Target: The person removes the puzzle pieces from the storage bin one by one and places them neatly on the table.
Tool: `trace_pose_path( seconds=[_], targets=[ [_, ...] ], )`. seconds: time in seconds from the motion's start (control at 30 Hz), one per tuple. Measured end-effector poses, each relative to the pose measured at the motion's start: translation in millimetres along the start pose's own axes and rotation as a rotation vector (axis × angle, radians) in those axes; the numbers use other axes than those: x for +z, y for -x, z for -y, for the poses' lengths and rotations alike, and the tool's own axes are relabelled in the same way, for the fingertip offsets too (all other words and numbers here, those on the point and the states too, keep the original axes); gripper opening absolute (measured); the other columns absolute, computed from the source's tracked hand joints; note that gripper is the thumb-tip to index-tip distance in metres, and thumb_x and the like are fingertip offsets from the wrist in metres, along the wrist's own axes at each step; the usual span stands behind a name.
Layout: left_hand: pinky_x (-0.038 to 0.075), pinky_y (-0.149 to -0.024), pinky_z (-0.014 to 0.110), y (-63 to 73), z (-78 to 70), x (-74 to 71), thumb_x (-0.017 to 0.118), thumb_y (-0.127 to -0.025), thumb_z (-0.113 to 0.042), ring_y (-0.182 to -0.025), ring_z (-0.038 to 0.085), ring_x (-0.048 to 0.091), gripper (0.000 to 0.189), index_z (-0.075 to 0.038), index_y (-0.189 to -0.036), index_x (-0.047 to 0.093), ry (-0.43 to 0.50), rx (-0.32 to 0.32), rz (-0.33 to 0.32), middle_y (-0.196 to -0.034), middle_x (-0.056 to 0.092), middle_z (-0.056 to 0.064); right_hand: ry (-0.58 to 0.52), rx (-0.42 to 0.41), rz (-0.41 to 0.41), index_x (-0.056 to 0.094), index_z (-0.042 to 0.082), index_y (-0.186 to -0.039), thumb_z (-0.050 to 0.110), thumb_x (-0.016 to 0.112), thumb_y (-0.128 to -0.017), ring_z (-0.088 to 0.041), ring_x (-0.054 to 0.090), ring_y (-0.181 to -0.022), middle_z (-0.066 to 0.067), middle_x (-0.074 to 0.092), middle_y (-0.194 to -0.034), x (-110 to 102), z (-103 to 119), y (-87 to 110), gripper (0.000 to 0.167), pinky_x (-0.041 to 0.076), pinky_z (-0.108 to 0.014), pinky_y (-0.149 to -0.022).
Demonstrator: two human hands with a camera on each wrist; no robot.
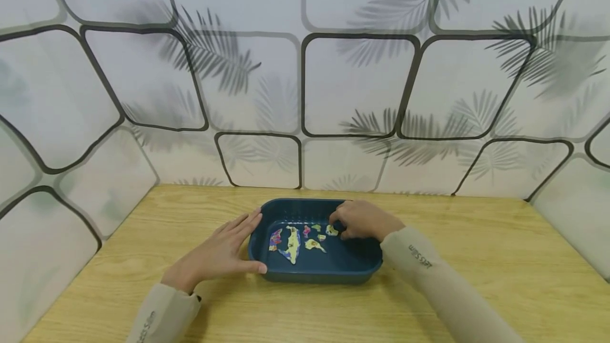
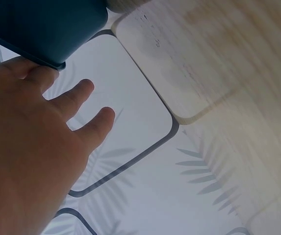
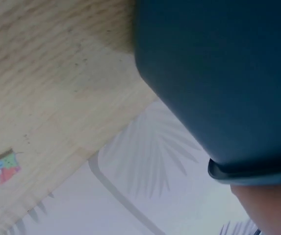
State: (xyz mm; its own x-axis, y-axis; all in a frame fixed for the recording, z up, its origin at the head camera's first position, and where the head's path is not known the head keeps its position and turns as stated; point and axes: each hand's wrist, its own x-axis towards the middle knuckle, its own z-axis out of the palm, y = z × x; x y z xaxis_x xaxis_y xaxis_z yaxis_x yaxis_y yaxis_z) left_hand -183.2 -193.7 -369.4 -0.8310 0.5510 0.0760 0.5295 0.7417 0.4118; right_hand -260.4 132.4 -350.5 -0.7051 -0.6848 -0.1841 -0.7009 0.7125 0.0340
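A dark blue plastic tray with raised walls stands on the table, and several flat, colourful paper-like cut-outs lie in it. Among them are a long yellow piece, a purple-red piece and a yellow piece with a tail-like end. My left hand rests on the tray's left edge, thumb at the front corner and fingers extended along the rim. My right hand reaches over the right side into the tray. Its curled fingers pinch a small yellow cut-out; the fingertips are partly hidden.
The light wood table meets a pale wall covering with dark outlines and leaf prints, at the back and both sides. In the right wrist view, a small multicoloured piece lies on the wood beyond the tray.
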Motion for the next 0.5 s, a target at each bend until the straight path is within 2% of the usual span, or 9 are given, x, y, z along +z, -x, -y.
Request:
trace_pose_path(
  seconds=[0.13,0.23,0.3,0.5],
  targets=[
    [0.018,-0.115,0.067,-0.6,-0.2,-0.8,0.071,-0.086,-0.063,-0.148,0.047,0.022,0.108,0.003,-0.159,0.025,0.003,-0.002,0.001,-0.168,0.017,0.014,0.026,0.035,0.027,0.072,0.01,-0.126,0.021,0.079,-0.091,-0.025,0.065,-0.107,-0.007,0.071,-0.112,2.4,1.3,-0.7,0.037,0.052,-0.043,-0.094],
    [0.018,-0.115,0.067,-1.1,-0.3,-0.9,0.071,-0.086,-0.062,-0.148,0.047,0.022,0.108,0.003,-0.159,0.025,0.005,-0.001,-0.001,-0.168,0.017,0.015,0.036,0.034,0.038,0.071,0.011,-0.127,0.02,0.078,-0.092,-0.026,0.064,-0.109,-0.008,0.071,-0.114,3.6,2.4,-0.6,0.037,0.052,-0.043,-0.094],
    [0.018,-0.115,0.067,-1.1,-0.1,-0.6,0.072,-0.086,-0.062,-0.148,0.047,0.022,0.108,0.003,-0.158,0.025,0.009,0.0,-0.001,-0.167,0.017,0.015,0.03,0.026,0.032,0.072,0.012,-0.124,0.02,0.078,-0.092,-0.024,0.065,-0.106,-0.006,0.071,-0.111,3.9,3.0,0.1,0.034,0.053,-0.042,-0.092],
    [0.019,-0.115,0.067,0.0,0.8,0.0,0.071,-0.086,-0.062,-0.148,0.047,0.022,0.108,0.004,-0.158,0.026,0.005,-0.002,0.002,-0.167,0.018,0.015,-0.01,-0.018,-0.016,0.074,0.013,-0.112,0.022,0.08,-0.089,-0.016,0.059,-0.083,0.002,0.062,-0.086,5.0,2.3,0.9,0.026,0.053,-0.037,-0.079]
  ],
)
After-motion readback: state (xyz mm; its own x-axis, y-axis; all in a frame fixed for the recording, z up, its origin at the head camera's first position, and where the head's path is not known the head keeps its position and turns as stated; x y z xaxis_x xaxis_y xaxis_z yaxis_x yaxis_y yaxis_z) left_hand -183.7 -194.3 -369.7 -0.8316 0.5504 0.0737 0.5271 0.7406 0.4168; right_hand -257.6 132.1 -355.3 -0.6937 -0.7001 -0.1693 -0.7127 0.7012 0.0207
